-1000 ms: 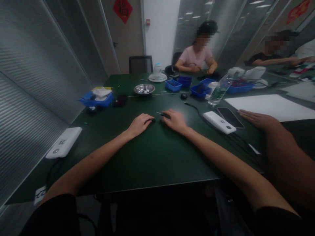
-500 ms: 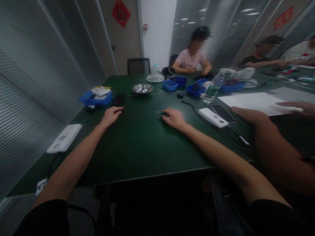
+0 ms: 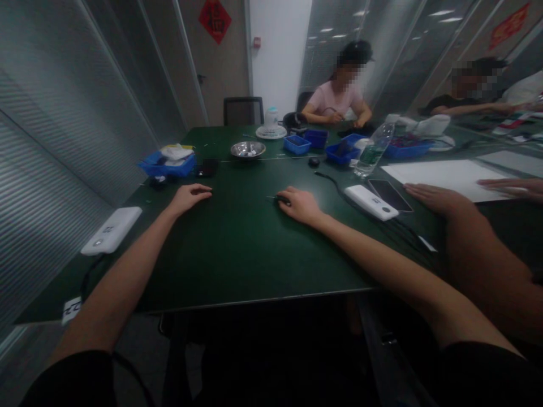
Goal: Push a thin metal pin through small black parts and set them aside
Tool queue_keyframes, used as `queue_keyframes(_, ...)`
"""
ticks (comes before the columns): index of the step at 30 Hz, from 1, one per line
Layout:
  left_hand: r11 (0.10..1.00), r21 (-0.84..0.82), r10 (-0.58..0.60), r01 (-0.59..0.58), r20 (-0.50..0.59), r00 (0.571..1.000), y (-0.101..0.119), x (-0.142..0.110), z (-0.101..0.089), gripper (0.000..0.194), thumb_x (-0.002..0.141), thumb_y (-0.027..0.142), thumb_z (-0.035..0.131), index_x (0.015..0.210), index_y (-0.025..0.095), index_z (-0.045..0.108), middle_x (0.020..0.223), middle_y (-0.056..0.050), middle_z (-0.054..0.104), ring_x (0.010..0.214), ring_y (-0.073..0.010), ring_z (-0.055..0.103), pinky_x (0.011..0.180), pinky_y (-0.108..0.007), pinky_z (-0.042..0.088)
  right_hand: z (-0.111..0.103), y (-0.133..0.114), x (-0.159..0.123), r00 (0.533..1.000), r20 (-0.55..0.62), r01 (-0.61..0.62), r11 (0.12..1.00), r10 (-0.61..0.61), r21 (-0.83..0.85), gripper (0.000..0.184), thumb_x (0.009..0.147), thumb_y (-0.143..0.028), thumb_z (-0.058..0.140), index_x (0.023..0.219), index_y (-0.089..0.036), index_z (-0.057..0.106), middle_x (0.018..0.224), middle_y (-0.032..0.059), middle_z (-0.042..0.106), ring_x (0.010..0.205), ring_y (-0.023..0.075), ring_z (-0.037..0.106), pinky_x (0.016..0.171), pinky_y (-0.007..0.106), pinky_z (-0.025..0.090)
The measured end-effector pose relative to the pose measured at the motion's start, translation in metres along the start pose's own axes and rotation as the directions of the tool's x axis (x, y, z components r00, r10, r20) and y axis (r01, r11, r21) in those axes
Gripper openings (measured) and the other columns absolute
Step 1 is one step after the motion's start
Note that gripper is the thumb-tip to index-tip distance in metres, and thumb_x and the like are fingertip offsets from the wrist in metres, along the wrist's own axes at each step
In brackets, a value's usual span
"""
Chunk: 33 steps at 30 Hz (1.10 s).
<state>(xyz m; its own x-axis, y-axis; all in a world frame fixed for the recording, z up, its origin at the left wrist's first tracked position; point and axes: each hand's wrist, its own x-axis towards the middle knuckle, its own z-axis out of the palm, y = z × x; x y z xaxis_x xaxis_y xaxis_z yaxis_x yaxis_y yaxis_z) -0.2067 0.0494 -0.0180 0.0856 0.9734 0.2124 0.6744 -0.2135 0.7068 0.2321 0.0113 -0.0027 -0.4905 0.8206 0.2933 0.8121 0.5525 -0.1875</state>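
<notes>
My right hand [image 3: 300, 206] rests on the green table [image 3: 241, 254], fingers closed around the dark handle of a small screwdriver [image 3: 282, 199]. Its thin metal shaft points left. My left hand [image 3: 190, 198] lies at the left side of the table, thumb and fingertips brought together in a pinch. Something small and dark may be between the tips, too small to make out. Just beyond that hand sits a black box-like object [image 3: 207, 168]. A shiny metal bowl [image 3: 248, 150] stands farther back, between the two hands, with small bits in it.
A blue bin [image 3: 169, 167] with tissues is at the left; further blue bins [image 3: 297, 145] stand at the back. White power banks [image 3: 111, 230] lie on both sides. A water bottle [image 3: 374, 151] and phone [image 3: 390, 195] are at the right, near a co-worker's hand [image 3: 428, 195] on white paper [image 3: 449, 172].
My left hand has moved left, away from my right hand, where it held a small black piece. My right hand stays in place with the screwdriver. A co-worker's second hand has come onto the paper.
</notes>
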Motion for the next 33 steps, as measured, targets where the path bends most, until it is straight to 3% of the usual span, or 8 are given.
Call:
queue_keyframes(3, 1.0, -0.018, -0.01, 0.01, -0.007, 1.0, -0.001, 0.0, 0.0, 0.065, 0.069, 0.062, 0.082, 0.119, 0.021, 0.078, 0.105, -0.007, 0.077, 0.094, -0.0247, 0.067, 0.088, -0.037, 0.05, 0.002, 0.0, -0.001, 1.0, -0.004, 0.009, 1.0, -0.009, -0.014, 0.04, 0.101, -0.037, 0.057, 0.137, -0.024, 0.068, 0.123, 0.0104, 0.07, 0.095, 0.0247, 0.069, 0.08, 0.034, 0.051)
queue_keyframes(17, 0.987, -0.14, -0.091, 0.077, -0.1, 0.991, -0.005, 0.008, 0.018, 0.056, 0.057, 0.056, 0.091, 0.099, 0.02, 0.083, 0.105, -0.011, 0.08, 0.103, -0.0298, 0.07, 0.097, -0.042, 0.051, 0.003, -0.006, -0.005, 0.999, -0.029, 0.026, 0.996, -0.029, -0.081, 0.038, 0.1, -0.038, 0.058, 0.134, -0.024, 0.071, 0.123, 0.011, 0.072, 0.099, 0.0278, 0.069, 0.081, 0.035, 0.051)
queue_keyframes(26, 0.989, -0.144, -0.021, 0.019, -0.009, 1.0, 0.016, 0.006, 0.03, 0.044, 0.065, 0.048, 0.088, 0.097, 0.019, 0.081, 0.104, -0.011, 0.079, 0.101, -0.0289, 0.07, 0.095, -0.045, 0.052, 0.005, -0.017, -0.011, 0.998, -0.024, 0.052, 0.994, -0.054, -0.093, 0.038, 0.101, -0.038, 0.058, 0.135, -0.026, 0.07, 0.125, 0.01, 0.071, 0.1, 0.0272, 0.07, 0.082, 0.034, 0.052)
queue_keyframes(30, 0.986, -0.144, 0.099, -0.082, 0.113, 0.989, 0.04, -0.004, 0.044, 0.039, 0.071, 0.048, 0.084, 0.1, 0.022, 0.082, 0.113, -0.009, 0.078, 0.108, -0.0282, 0.07, 0.099, -0.045, 0.052, 0.001, -0.02, -0.013, 0.995, -0.008, 0.095, 0.992, -0.096, -0.084, 0.038, 0.102, -0.038, 0.057, 0.136, -0.027, 0.069, 0.126, 0.0084, 0.071, 0.101, 0.0257, 0.07, 0.083, 0.033, 0.052)
queue_keyframes(33, 0.972, -0.155, 0.21, -0.18, 0.207, 0.956, 0.063, -0.014, 0.062, 0.037, 0.077, 0.049, 0.081, 0.106, 0.024, 0.081, 0.115, -0.007, 0.078, 0.106, -0.0261, 0.07, 0.098, -0.042, 0.053, -0.001, -0.022, -0.014, 0.991, 0.006, 0.135, 0.989, -0.135, -0.067, 0.039, 0.102, -0.038, 0.057, 0.137, -0.027, 0.068, 0.125, 0.0077, 0.072, 0.102, 0.0251, 0.07, 0.085, 0.033, 0.051)
